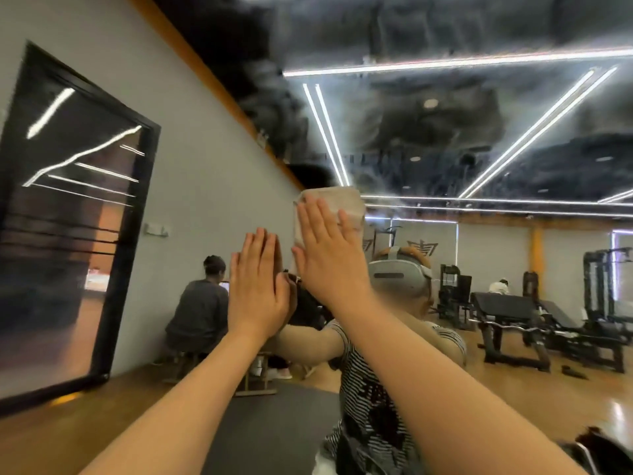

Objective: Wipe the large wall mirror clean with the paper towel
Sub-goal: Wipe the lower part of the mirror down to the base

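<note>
- Head view looking straight into the mirror (513, 132), glass filling most of the frame, reflecting gym benches (513, 313).
- Right hand (329, 255) pressing the towel (346, 209) flat on the glass, fingers straight, high up near the reflected ceiling.
- Left hand (258, 286) resting flat on the glass just beside it, fingers straight, holding nothing.
- Towel looking thin, soft and floppy, probably bunching or tearing if dragged by a corner; better pinning under the whole palm.
- Glass likely slick and rigid, so taking firm pressure fine.

Large dark characters (416, 249) stand on the far grey wall (442, 241), at about one o'clock from the picture's centre; they are too blurred to read.
</note>
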Available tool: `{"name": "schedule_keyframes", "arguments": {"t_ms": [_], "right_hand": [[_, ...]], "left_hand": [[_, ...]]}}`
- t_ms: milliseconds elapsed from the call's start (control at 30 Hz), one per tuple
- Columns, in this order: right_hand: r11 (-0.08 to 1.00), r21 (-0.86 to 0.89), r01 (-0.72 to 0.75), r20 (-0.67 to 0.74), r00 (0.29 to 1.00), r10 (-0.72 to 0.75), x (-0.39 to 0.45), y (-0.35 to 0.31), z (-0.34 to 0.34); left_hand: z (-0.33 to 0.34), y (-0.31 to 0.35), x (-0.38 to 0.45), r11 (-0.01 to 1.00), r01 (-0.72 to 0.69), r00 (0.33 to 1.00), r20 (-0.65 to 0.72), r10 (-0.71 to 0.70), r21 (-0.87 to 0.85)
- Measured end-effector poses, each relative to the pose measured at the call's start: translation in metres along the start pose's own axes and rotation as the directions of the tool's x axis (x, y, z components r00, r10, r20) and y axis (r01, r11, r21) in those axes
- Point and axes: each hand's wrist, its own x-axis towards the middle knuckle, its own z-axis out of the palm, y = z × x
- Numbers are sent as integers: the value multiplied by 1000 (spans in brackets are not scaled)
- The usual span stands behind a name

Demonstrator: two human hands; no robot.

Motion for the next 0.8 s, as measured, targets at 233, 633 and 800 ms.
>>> {"name": "schedule_keyframes", "arguments": {"t_ms": [233,633,800], "right_hand": [[998,-36,-56,-62,997,53,-16,35,-4],[942,266,-205,-286,916,281,-17,57,-37],[997,25,79,-15,997,-78,54,-4,-30]], "left_hand": [[3,-5,2,1000,-14,1000,14,13,13],[3,-7,0,999,-21,999,42,22,-35],[3,-6,1,998,-18,999,34,20,-52]]}}
